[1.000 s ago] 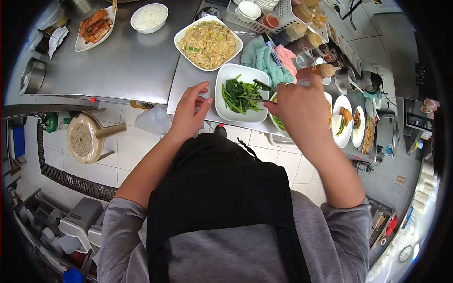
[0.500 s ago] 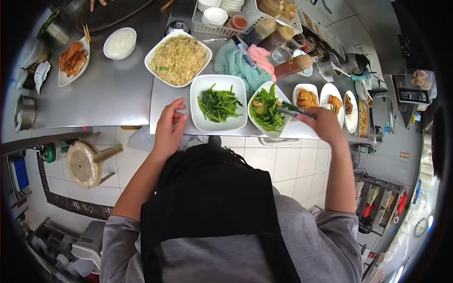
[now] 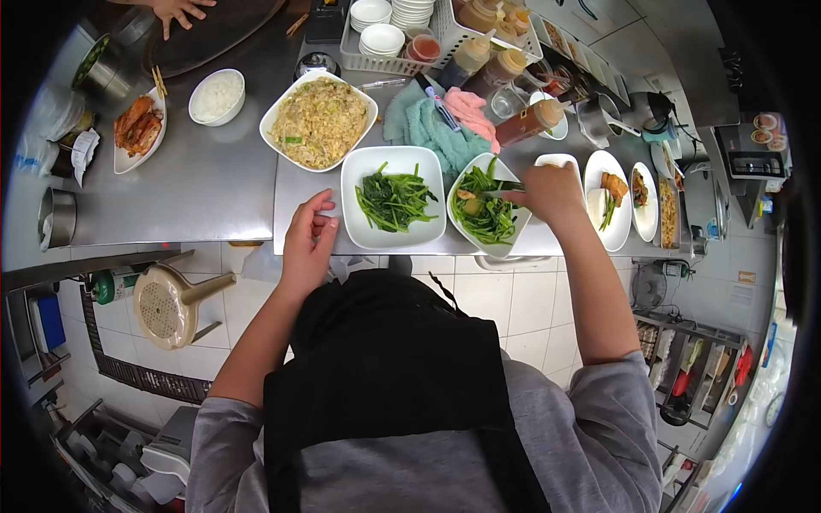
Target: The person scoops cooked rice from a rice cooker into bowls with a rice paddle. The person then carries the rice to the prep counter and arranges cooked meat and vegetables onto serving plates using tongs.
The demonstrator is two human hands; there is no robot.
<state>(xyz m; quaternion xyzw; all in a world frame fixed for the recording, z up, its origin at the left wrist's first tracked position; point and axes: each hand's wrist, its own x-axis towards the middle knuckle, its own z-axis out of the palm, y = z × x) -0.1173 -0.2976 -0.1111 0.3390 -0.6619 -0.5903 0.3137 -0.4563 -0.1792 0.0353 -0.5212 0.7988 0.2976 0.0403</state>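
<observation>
My right hand [image 3: 552, 195] is closed round metal tongs [image 3: 506, 190], whose tips reach into the greens in a white bowl [image 3: 488, 206]. Directly left of that bowl stands a square white bowl [image 3: 393, 197] with a smaller heap of leafy greens [image 3: 396, 198]. My left hand [image 3: 310, 235] rests by the left side of the square bowl, fingers apart and holding nothing. Behind it sits a white bowl of fried rice [image 3: 318, 120]. A plate with tofu, greens and browned food [image 3: 608, 200] lies to the right of my right hand.
A teal cloth [image 3: 428, 128], a pink cloth [image 3: 470, 115] and sauce bottles [image 3: 530, 121] lie behind the bowls. Rice [image 3: 217, 97] and a meat plate [image 3: 138, 132] stand left. Another person's hand [image 3: 178, 12] touches a dark round board. A stool [image 3: 167, 306] stands below.
The tongs have gone from the square bowl to the greens in the bowl on its right. The view has shifted, and another person's hand has come further into sight at the top left.
</observation>
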